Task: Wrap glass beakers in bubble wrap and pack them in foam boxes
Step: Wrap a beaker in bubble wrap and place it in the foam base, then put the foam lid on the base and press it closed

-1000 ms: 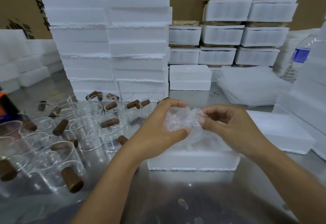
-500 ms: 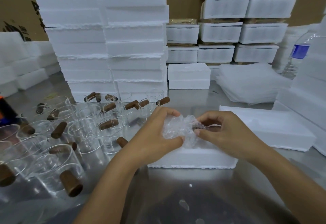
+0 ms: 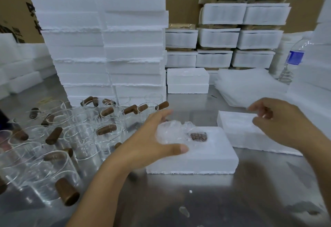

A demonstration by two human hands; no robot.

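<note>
The wrapped beaker (image 3: pixel 172 133) lay in the hollow of the box (image 3: pixel 206 158), long axis left to right, brown handle (image 3: pixel 198 136) pointing right. The left hand (image 3: pixel 152 142) spanned it, fingers spread, thumb on the near side. The right hand (image 3: pixel 283 124) hung apart over the lid (image 3: pixel 238 128), fingers loosely curled and empty, the nearer hand for closing the box.

A glass beaker wrapped in clear bubble wrap (image 3: pixel 172 133) sits down in the hollow of a low white foam box (image 3: pixel 206 160). Its brown handle (image 3: pixel 198 136) shows through the wrap on the right side. A flat white foam slab (image 3: pixel 236 130) lies just to the right of the box. To the left stand many bare clear glass beakers with brown wooden handles (image 3: pixel 80 137), packed close together. A pile of bubble wrap sheets (image 3: pixel 250 85) lies behind the slab.
</note>
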